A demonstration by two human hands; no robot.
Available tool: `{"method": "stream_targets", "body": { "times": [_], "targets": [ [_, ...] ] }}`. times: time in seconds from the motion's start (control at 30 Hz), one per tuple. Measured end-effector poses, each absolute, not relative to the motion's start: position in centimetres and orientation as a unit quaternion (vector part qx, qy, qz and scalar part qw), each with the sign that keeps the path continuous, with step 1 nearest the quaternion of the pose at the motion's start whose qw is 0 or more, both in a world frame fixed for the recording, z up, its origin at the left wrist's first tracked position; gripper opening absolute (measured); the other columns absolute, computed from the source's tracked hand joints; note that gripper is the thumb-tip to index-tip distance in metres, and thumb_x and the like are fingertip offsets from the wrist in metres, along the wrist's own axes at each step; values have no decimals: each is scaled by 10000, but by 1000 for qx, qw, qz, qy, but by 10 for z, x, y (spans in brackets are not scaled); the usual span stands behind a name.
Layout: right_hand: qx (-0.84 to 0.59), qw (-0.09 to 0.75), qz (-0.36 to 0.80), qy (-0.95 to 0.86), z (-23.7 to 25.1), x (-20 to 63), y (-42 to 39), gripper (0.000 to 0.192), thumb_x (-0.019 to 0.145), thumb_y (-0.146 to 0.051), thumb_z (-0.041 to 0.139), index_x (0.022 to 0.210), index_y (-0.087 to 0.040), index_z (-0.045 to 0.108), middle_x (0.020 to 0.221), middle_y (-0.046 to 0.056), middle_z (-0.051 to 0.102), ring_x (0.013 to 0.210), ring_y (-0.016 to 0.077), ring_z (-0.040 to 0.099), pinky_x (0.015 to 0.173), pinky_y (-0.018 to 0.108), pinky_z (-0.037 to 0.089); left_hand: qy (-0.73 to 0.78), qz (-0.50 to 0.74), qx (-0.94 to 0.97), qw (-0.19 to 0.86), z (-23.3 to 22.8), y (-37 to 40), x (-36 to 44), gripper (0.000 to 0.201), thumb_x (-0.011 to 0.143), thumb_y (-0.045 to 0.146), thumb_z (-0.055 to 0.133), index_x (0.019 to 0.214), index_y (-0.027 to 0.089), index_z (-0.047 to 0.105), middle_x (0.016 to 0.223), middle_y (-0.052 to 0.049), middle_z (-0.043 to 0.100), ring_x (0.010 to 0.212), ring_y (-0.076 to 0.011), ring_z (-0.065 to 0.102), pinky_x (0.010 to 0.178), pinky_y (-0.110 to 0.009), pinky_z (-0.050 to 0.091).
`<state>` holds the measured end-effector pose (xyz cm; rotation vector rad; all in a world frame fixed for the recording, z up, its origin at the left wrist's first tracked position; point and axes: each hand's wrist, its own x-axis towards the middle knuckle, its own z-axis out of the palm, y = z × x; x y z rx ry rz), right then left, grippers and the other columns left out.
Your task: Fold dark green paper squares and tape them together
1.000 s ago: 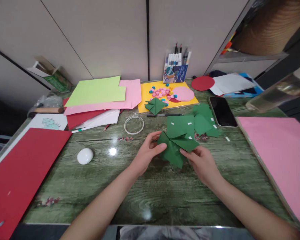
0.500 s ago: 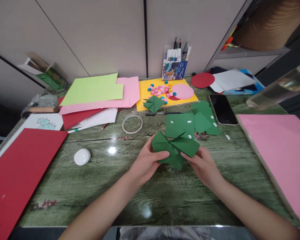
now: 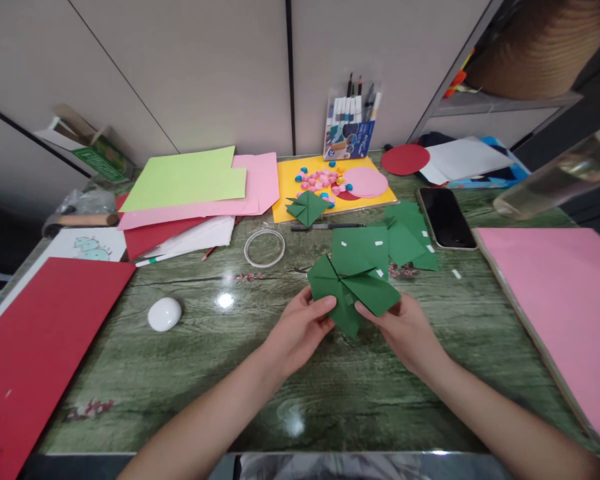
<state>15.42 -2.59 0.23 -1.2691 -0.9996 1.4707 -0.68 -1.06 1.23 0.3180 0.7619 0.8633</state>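
Note:
A folded dark green paper piece [image 3: 353, 290] with several pointed flaps is held just above the green marbled table [image 3: 190, 373]. My left hand [image 3: 297, 328] pinches its left lower edge and my right hand [image 3: 405, 328] grips its right flap from below. Just behind it lie more folded green paper pieces [image 3: 380, 243] with small white tape bits on them. A smaller folded green shape [image 3: 307, 207] rests at the edge of a yellow sheet [image 3: 290, 190].
A tape ring [image 3: 265, 247], a white oval object [image 3: 165, 313] and a black pen [image 3: 325, 227] lie nearby. Red paper [image 3: 35, 347] is at left, pink board [image 3: 565, 300] at right, a phone [image 3: 445, 217] behind. Stacked coloured sheets [image 3: 195, 190] and a marker pack [image 3: 350, 130] sit at the back.
Both hands have turned and shifted the green folded piece slightly; my left hand moved from its upper left edge down to its lower left edge. The view tilted a little.

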Motion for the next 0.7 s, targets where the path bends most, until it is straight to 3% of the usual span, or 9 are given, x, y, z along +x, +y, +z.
{"method": "stream_targets", "body": {
  "times": [0.2, 0.3, 0.37, 0.47, 0.7],
  "targets": [
    [-550, 451, 519, -474, 5, 153, -25, 240, 701, -313, 666, 911, -214, 606, 824, 37, 648, 819, 188, 607, 737, 325, 507, 364, 425, 143, 816, 13, -11, -9, 315, 673, 186, 715, 973, 194, 617, 1030, -41, 668, 959, -185, 611, 855, -299, 462],
    [-571, 528, 367, -510, 10, 153, -24, 370, 663, -238, 681, 990, -240, 507, 852, 10, 558, 748, 148, 562, 680, 293, 486, 386, 437, 125, 803, 17, -11, -11, 314, 662, 187, 722, 960, 182, 621, 1018, -47, 673, 919, -185, 623, 816, -290, 478],
    [-568, 545, 230, -572, 14, 155, -24, 418, 638, -206, 698, 1009, -246, 510, 905, 23, 524, 805, 164, 545, 740, 331, 467, 393, 442, 117, 798, 18, -11, -11, 316, 659, 182, 722, 956, 178, 614, 1004, -48, 673, 895, -179, 624, 798, -284, 486],
    [-525, 486, 78, -694, 20, 158, -28, 323, 634, -149, 709, 920, -258, 604, 888, 30, 561, 849, 195, 542, 783, 377, 428, 390, 447, 117, 796, 20, -12, -10, 339, 652, 171, 724, 967, 179, 598, 992, -45, 665, 874, -168, 620, 787, -278, 488],
    [-481, 436, -13, -760, 22, 163, -33, 321, 651, -107, 698, 898, -307, 651, 743, -19, 670, 731, 181, 567, 734, 374, 390, 385, 450, 151, 791, 22, -13, -10, 376, 672, 159, 707, 1019, 188, 565, 1013, -43, 639, 858, -150, 603, 787, -276, 480]
  ]
}}
